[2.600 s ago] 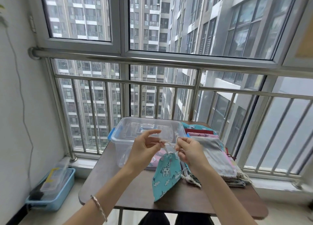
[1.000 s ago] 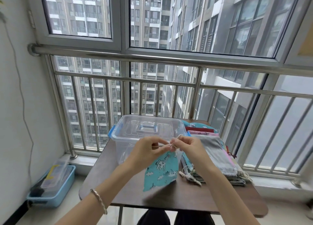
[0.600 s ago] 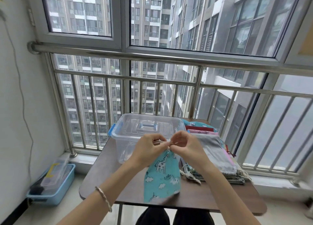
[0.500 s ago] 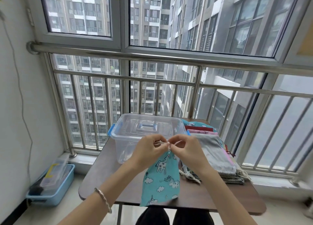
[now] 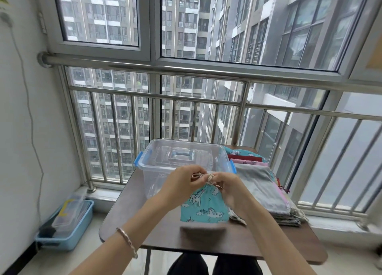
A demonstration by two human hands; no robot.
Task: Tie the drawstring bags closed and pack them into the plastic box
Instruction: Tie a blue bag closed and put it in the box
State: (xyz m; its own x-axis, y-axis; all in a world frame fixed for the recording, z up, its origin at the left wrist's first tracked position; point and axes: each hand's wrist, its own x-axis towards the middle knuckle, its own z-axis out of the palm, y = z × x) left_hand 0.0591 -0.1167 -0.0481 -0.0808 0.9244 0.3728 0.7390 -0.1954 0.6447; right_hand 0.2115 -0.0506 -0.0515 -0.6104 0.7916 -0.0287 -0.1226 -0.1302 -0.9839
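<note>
The blue-green cloth drawstring bag with white animals (image 5: 204, 207) hung shorter than before, above the brown table (image 5: 128, 216). Left hand (image 5: 182, 183) and right hand (image 5: 229, 187) met at its top, pinching the white cord (image 5: 210, 177); fingers hid the knot. Behind stood the clear plastic box (image 5: 165, 167).

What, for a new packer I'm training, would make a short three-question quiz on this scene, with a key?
1. True or false: the teal bag already lies inside the plastic box.
2. The left hand and right hand meet at the bag's neck. What do their fingers pinch? A) the drawstring B) a box latch C) a grey bag
3. Fill in: seen from the camera, the stack of bags lies to the ___ of the box.
Key: 1 false; 2 A; 3 right.
</note>
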